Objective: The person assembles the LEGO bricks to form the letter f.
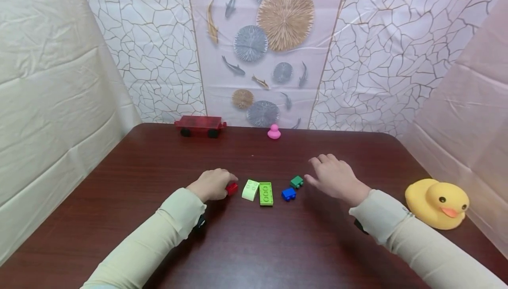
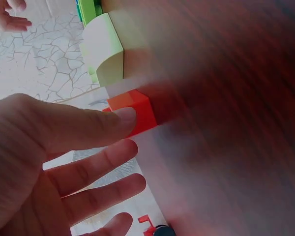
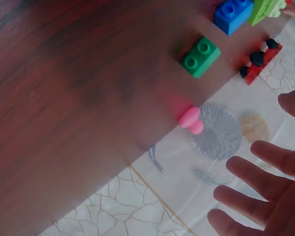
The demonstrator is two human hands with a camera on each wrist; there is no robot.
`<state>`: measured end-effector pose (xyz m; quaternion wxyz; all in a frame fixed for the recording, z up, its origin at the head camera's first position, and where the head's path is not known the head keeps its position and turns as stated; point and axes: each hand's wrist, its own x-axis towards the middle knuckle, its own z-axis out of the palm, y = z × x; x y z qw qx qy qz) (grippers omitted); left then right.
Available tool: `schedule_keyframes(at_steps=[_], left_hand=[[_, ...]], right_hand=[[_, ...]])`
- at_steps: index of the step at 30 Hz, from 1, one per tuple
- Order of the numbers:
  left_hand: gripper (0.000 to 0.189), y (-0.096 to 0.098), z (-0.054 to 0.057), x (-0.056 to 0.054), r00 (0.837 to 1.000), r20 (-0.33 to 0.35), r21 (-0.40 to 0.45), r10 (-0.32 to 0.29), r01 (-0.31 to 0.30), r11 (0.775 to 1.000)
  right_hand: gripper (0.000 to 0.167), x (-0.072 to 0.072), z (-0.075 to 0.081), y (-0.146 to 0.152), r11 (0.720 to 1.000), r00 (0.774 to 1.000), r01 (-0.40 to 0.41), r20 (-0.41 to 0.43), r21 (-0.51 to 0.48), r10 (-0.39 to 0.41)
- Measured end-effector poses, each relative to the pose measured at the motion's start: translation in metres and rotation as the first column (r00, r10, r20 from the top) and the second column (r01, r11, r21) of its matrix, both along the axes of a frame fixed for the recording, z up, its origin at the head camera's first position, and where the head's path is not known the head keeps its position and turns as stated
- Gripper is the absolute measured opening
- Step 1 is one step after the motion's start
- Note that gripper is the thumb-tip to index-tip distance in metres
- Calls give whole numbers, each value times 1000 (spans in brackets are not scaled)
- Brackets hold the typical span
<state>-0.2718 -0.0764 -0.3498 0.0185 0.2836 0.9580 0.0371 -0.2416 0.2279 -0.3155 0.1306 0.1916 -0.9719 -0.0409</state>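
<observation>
My left hand (image 1: 213, 184) is at a small red building brick (image 1: 232, 188). In the left wrist view the thumb lies across the near face of the red brick (image 2: 146, 115), and the other visible fingers are spread below. The head view has the index finger along the brick's far side. Beside it sit a pale green curved brick (image 1: 250, 190) and a lime green brick (image 1: 266, 194), studs hidden. My right hand (image 1: 334, 178) holds nothing, its fingers spread to the right of a green brick (image 1: 296, 182). A blue brick (image 1: 289, 194) lies close to that one.
At the table's back edge stand a red wheeled wagon (image 1: 200, 124) and a small pink duck (image 1: 274, 132). A large yellow duck (image 1: 437, 204) sits at the right, beside the right forearm. Hanging cloth borders the dark wooden table (image 1: 254, 245) at the back and both sides.
</observation>
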Motion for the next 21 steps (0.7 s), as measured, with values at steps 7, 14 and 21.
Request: schedule_keyframes(at_steps=[7, 14, 21], left_hand=[[30, 3, 0, -2, 1000, 5, -1, 2, -2, 1000], [15, 6, 0, -3, 1000, 24, 12, 12, -12, 1000], [18, 13, 3, -1, 997, 68, 43, -30, 27, 999]], right_hand=[[47, -4, -15, -6, 1000, 997, 5, 75, 19, -7], [41, -12, -26, -9, 999, 989, 23, 145, 27, -27], [36, -18, -33, -17, 998, 981, 35, 188, 53, -45]])
